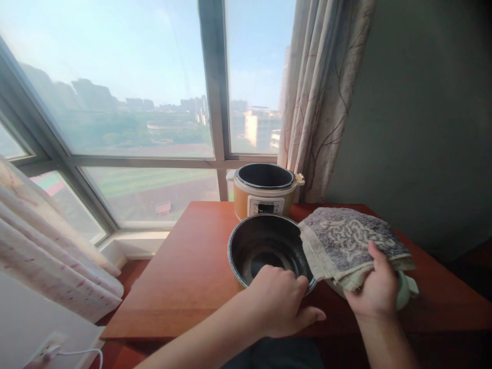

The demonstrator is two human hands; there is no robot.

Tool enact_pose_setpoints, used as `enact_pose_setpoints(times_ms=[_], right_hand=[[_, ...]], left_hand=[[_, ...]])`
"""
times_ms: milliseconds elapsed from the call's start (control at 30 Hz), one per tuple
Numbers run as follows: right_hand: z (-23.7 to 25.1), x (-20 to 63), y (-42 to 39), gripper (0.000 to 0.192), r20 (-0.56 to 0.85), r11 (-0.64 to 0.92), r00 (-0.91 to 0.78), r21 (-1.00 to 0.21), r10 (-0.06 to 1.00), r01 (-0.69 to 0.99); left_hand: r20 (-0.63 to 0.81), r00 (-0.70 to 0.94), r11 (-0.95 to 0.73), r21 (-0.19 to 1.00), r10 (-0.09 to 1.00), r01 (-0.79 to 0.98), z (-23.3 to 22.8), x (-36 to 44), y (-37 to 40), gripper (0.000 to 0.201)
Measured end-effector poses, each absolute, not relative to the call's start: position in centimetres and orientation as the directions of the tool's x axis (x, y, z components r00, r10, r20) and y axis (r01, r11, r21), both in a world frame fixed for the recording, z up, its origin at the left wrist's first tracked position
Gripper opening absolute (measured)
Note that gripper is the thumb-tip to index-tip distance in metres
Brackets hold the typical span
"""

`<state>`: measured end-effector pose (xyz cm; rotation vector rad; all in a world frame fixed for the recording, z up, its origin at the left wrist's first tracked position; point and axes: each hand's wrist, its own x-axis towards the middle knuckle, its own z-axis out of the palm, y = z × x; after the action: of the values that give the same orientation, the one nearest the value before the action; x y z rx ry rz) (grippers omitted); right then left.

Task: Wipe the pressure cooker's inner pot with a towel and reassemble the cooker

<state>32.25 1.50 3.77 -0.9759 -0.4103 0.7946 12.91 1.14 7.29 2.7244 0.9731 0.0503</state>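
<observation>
A dark inner pot (pixel 265 245) stands on the reddish wooden table (pixel 184 277), in front of a yellow rice cooker (pixel 264 195) whose top is open and hollow. My left hand (pixel 279 302) grips the pot's near rim. My right hand (pixel 374 289) holds a folded patterned grey-and-cream towel (pixel 351 241), which lies just right of the pot and touches its rim.
The table stands against a large window (pixel 115 102) with a beige curtain (pixel 323 102) at its right and a grey wall beyond. A pale curtain (pixel 49 246) hangs at the left. A wall socket with a white plug (pixel 48 351) sits at the lower left.
</observation>
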Motion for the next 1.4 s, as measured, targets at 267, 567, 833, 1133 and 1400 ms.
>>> enact_pose_setpoints(times_ms=[267,567,833,1133,1400], right_hand=[[2.3,34.6,1.0,0.059,-0.078,0.324,0.782,-0.881,0.618,-0.344],[0.6,33.4,-0.5,0.069,0.057,0.364,0.782,-0.904,0.620,-0.223],[0.2,31.7,-0.7,0.070,0.047,0.294,0.743,-0.934,0.668,-0.205],[-0.4,28.2,-1.0,0.069,0.187,0.284,0.706,-0.959,0.683,-0.021],[-0.1,24.5,-1.4,0.062,0.324,0.285,0.551,-0.945,0.769,0.158]], left_hand=[[-0.018,0.781,-0.774,0.118,0.624,0.622,6.6,12.1,-0.3,0.039],[0.355,0.700,-0.785,0.259,0.620,0.563,4.2,7.6,-2.4,0.024],[0.728,0.391,-0.798,0.356,0.563,0.486,-1.0,2.7,-3.1,0.025],[0.710,0.011,-0.602,0.588,0.704,0.540,-7.2,3.0,-5.0,0.032],[0.554,-0.169,-0.493,0.817,0.816,0.298,-6.1,6.9,-5.4,0.043]])
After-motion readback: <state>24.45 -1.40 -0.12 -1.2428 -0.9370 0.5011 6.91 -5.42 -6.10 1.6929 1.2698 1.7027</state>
